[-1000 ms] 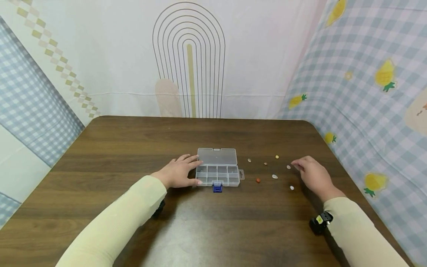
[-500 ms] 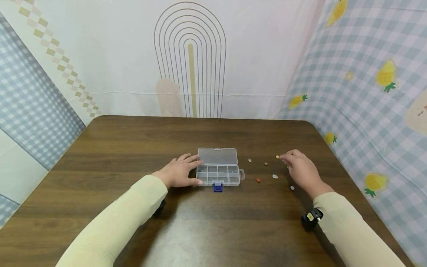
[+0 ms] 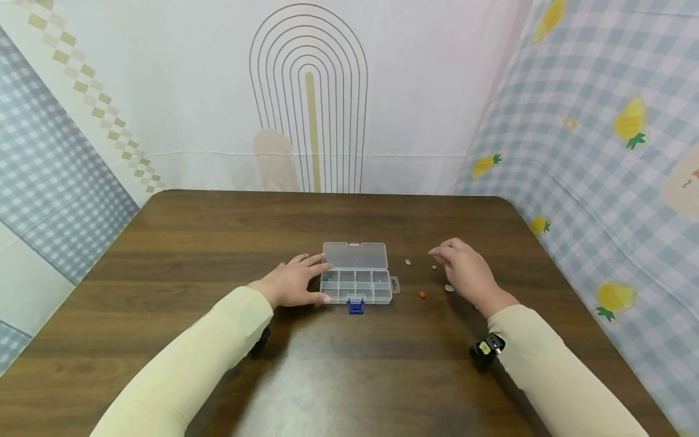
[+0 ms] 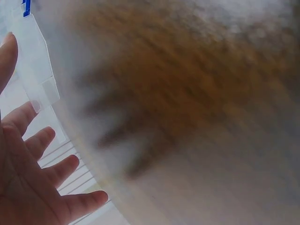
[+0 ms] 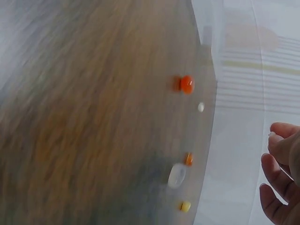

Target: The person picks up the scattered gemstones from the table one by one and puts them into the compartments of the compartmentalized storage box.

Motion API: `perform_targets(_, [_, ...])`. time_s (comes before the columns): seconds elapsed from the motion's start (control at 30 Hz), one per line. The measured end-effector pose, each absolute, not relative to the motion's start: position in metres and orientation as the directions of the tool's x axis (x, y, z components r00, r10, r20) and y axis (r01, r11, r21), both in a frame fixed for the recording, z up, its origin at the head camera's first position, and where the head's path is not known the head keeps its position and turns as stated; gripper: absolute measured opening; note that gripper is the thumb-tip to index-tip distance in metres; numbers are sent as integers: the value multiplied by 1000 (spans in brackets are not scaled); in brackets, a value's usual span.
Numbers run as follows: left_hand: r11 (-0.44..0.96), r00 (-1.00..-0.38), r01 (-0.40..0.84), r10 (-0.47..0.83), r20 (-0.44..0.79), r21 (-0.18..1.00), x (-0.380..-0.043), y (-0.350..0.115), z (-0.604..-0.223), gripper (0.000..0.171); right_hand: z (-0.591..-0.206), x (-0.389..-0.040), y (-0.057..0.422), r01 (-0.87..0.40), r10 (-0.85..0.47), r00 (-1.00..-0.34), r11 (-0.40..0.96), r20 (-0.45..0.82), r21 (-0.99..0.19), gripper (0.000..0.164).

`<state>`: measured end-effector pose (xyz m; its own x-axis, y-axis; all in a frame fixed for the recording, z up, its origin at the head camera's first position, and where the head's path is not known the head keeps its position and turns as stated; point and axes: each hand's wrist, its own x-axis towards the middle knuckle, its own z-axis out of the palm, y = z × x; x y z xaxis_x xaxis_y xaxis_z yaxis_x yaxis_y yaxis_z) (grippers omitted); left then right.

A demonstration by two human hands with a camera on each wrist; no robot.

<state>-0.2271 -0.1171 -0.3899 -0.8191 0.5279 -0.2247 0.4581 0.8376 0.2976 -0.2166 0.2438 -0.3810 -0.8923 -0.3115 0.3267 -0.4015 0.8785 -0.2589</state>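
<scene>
A clear plastic compartment box (image 3: 356, 286) with a blue latch lies on the table, its lid folded back. My left hand (image 3: 295, 281) rests spread at the box's left edge, fingers straight, also in the left wrist view, where the hand (image 4: 33, 173) touches the box. To the right, above the table, my right hand (image 3: 464, 270) pinches a tiny pale stone between thumb and index finger; only a white speck (image 5: 271, 134) of it shows in the right wrist view. Nearby lie a red-orange stone (image 3: 422, 295), a white stone (image 3: 449, 288), a small brown stone (image 3: 434, 267) and a pale stone (image 3: 408, 262).
A yellow stone (image 5: 186, 206) shows in the right wrist view; in the head view my right hand hides it. The box's hanging tab (image 3: 395, 284) sticks out on its right. Printed cloth (image 3: 415, 91) hangs behind the brown wooden table (image 3: 229, 230).
My right hand has moved left toward the box, passing over the yellow stone and now covering it. My left hand and the box stay put.
</scene>
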Motion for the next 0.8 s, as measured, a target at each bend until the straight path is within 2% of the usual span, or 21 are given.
perform_targets(0.8, [815,-809,471,551,-204,337,-225,-122,-398,78,-379,-222,187,-505,-429,-852,825,300,-254,18])
